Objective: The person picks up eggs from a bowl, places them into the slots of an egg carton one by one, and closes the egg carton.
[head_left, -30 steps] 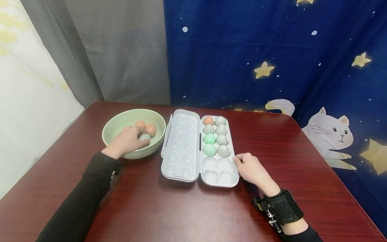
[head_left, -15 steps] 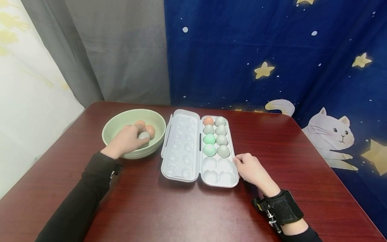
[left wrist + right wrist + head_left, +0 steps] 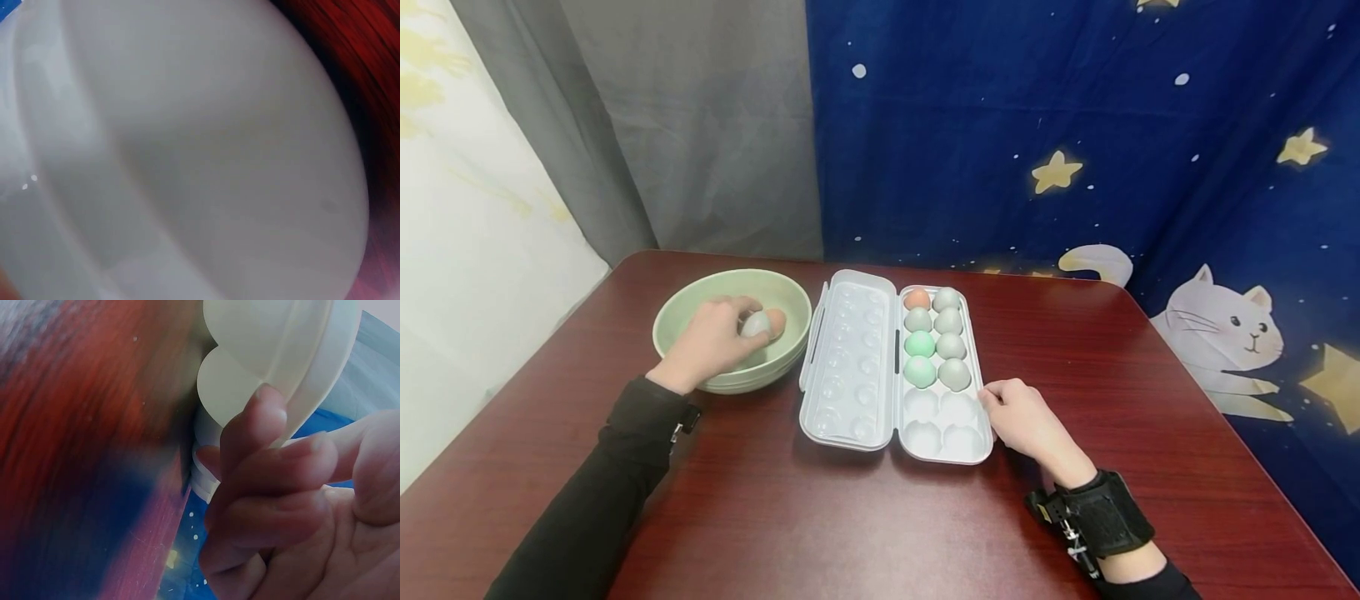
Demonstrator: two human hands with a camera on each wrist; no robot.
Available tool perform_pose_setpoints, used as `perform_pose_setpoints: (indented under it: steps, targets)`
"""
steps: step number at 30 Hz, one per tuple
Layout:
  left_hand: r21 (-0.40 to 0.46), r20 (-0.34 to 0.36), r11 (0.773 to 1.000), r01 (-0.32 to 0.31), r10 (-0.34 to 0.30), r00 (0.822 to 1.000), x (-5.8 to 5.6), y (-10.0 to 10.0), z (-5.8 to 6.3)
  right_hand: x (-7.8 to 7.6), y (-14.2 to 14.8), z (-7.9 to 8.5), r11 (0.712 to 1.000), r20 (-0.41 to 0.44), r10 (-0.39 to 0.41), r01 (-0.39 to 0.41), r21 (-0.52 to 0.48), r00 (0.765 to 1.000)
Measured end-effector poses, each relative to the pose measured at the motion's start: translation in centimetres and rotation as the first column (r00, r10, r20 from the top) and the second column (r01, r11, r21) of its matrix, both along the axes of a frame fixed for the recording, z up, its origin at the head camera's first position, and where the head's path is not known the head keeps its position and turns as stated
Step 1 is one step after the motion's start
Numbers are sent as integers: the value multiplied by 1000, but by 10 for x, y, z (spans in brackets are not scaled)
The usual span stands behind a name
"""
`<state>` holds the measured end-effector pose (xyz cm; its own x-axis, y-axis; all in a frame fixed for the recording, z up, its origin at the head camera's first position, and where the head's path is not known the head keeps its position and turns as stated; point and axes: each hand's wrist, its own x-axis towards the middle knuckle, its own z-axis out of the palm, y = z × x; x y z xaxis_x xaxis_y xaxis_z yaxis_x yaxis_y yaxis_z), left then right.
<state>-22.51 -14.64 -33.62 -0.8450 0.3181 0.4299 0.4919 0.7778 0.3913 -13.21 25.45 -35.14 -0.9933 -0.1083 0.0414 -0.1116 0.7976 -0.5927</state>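
In the head view my left hand (image 3: 711, 337) reaches into the pale green bowl (image 3: 673, 310) and grips a pale grey egg (image 3: 756, 325) between thumb and fingers. A brown egg (image 3: 777, 322) lies in the bowl just right of it. My right hand (image 3: 1024, 419) holds the near right edge of the open white egg carton (image 3: 945, 457). Its curled fingers (image 3: 275, 469) show against the carton's side in the right wrist view. Eggs fill the carton's far cups: one brown egg (image 3: 917, 299), two mint green eggs (image 3: 920, 372), the others pale grey. Several near cups hold nothing.
The carton's lid (image 3: 847, 367) lies folded back between bowl and cups. Bowl and carton stand on a dark red wooden table (image 3: 850, 533). A blue curtain (image 3: 940, 133) with stars and a grey curtain (image 3: 700, 125) hang behind. The bowl's outer wall (image 3: 237, 156) fills the left wrist view.
My left hand has risen slightly in the bowl, and the pale egg has come up with it. One brown egg is now hidden from view. My right hand stays on the carton edge.
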Motion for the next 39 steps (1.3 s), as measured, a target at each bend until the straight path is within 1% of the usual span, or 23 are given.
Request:
perform_pose_setpoints:
  steps: [4, 8, 14, 17, 21, 24, 26, 29, 31, 33, 37, 39]
  targets:
    - [13, 10, 1000, -10, 10, 1000, 1, 1, 1, 0, 0, 1, 1000, 1, 1, -1, 5, 1000]
    - [48, 23, 999, -19, 18, 1000, 2, 2, 3, 1, 0, 1, 1000, 0, 4, -4, 10, 1000]
    - [113, -29, 993, -14, 17, 999, 6, 4, 9, 1, -1, 2, 1000, -5, 4, -4, 0, 1000]
    - [146, -49, 989, -7, 14, 999, 9, 6, 14, 0, -1, 3, 1000, -5, 2, -2, -2, 1000]
    - [161, -103, 987, 0, 17, 995, 16, 12, 20, 0, -1, 2, 1000, -4, 0, 0, 1, 1000]
    - [157, -163, 988, 3, 23, 986, 21, 19, 25, 0, 0, 1, 1000, -6, -1, 1, 4, 1000]
    - [158, -208, 987, 19, 14, 978, 25, 24, 28, 0, 0, 0, 1000, -8, -2, 2, 9, 1000]
    - [162, -280, 985, 64, -16, 960, 30, 34, 34, 0, 1, 1, 1000, -9, 1, 0, 21, 1000]
    - [159, -317, 983, 95, -41, 948, 33, 41, 37, 0, 0, 2, 1000, -13, 2, -2, 25, 1000]
    - [151, -336, 981, 125, -68, 939, 36, 49, 40, 0, 0, 2, 1000, -15, 5, -5, 25, 1000]
    - [119, -352, 976, 183, -131, 927, 40, 64, 45, 0, 0, 1, 1000, -19, 6, -6, 22, 1000]
    - [111, -352, 975, 193, -143, 925, 42, 72, 47, -1, 0, 1, 1000, -15, 9, -9, 19, 1000]
